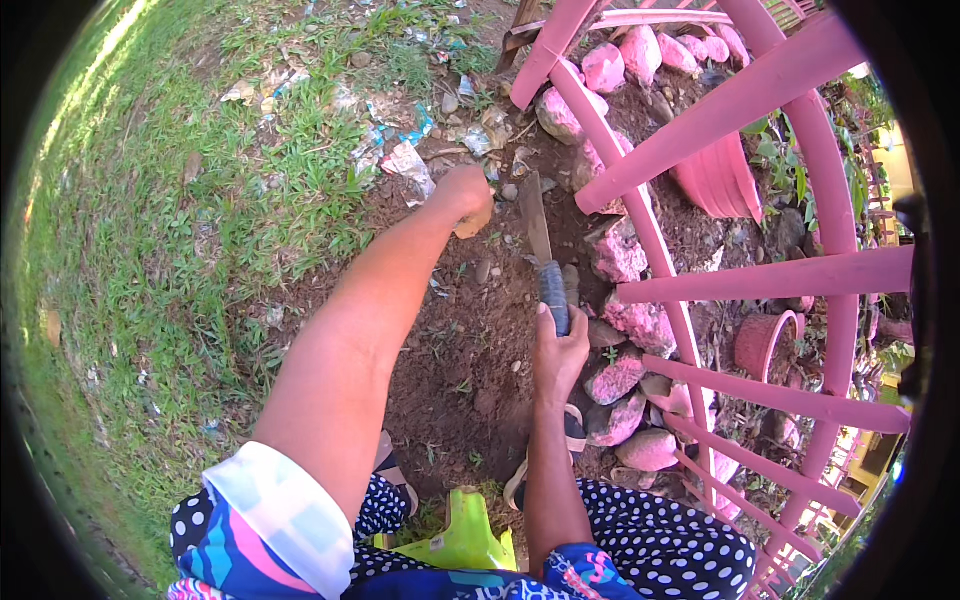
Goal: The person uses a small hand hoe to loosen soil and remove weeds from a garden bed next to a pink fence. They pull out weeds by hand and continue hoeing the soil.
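Note:
My right hand (pixel 561 352) grips the lower end of a wrapped grey-blue handle (pixel 553 292). It belongs to a broad knife, whose dull, soil-stained blade (pixel 535 217) points away from me over the dirt. Ahead and to the left, my left hand (pixel 466 191) is curled closed around a tan piece (pixel 472 224); whether that is a stone or a dry leaf, I cannot tell. Under both hands lies bare brown soil (pixel 480 322) with small pebbles. Crumpled plastic litter (pixel 409 165) rests just beyond my left hand.
A pink wooden fence (pixel 742 281) rises close on the right, its pickets leaning over pink-painted rocks (pixel 621 251). Behind it stand pink pots (pixel 724 180). Grass (pixel 202 225) with scattered litter spreads to the left. A lime-green plastic seat (pixel 461 536) shows between my legs.

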The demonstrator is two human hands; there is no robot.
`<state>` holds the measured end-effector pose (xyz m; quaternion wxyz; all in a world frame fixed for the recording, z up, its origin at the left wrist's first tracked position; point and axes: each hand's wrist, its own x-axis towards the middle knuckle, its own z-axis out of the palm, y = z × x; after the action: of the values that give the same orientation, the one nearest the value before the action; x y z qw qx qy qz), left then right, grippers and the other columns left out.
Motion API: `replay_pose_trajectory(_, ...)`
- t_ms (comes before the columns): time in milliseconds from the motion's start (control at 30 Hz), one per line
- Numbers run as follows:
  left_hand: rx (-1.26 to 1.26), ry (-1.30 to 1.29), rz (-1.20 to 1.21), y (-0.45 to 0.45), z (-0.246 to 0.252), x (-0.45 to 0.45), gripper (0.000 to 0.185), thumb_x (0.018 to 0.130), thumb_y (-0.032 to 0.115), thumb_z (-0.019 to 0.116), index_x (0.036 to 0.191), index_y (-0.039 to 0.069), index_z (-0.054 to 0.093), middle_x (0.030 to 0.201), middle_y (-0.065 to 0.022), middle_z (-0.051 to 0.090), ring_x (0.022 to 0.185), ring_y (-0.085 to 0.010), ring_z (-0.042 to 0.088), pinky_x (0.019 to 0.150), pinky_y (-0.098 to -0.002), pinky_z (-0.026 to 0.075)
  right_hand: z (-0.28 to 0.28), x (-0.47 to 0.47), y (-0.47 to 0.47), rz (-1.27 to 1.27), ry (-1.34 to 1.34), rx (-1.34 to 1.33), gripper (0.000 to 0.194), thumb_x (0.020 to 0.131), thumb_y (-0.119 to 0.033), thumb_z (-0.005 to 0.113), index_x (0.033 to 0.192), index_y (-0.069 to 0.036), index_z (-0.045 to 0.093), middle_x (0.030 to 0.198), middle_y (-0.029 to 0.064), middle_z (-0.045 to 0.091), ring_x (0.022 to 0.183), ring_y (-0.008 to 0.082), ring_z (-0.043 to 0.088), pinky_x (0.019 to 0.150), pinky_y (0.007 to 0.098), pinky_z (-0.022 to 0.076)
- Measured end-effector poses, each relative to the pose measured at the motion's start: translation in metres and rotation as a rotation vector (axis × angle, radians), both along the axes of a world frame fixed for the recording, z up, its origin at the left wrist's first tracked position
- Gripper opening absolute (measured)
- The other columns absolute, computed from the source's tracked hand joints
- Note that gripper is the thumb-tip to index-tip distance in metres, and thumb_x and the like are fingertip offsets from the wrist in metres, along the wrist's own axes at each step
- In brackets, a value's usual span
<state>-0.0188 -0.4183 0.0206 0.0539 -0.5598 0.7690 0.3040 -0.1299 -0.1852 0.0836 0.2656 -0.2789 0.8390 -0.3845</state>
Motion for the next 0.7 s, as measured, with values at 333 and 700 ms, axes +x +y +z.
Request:
replay_pose_trajectory(333, -0.105, 0.013, 0.098, 0.019, -0.010, -0.012, 0.022, 0.083, 0.018, 0.051, 0.096, 0.005, 0.063, 0.102, -0.0192, 0.063, 0.095, -0.0376, 0.061, 0.081, -0.0470, 0.049, 0.007, -0.026, -0.017, 0.074, -0.204, 0.019, 0.034, 0.081, -0.024, 0.065, 0.101, 0.003, 0.056, 0.067, 0.0073, 0.058, 0.054, 0.0130, 0.054, 0.052, 0.0302, 0.0443)
replay_pose_trajectory(700, -0.493, -0.282, -0.159, 0.004, -0.010, -0.004, 0.024, 0.084, 0.013, 0.049, 0.108, 0.010, 0.055, 0.093, -0.0128, 0.063, 0.087, -0.0300, 0.063, 0.072, -0.0433, 0.050, -0.001, -0.022, -0.013, 0.089, -0.282, -0.024, 0.032, 0.083, -0.026, 0.065, 0.093, 0.003, 0.054, 0.065, 0.0062, 0.055, 0.049, 0.0122, 0.051, 0.046, 0.0296, 0.0418)
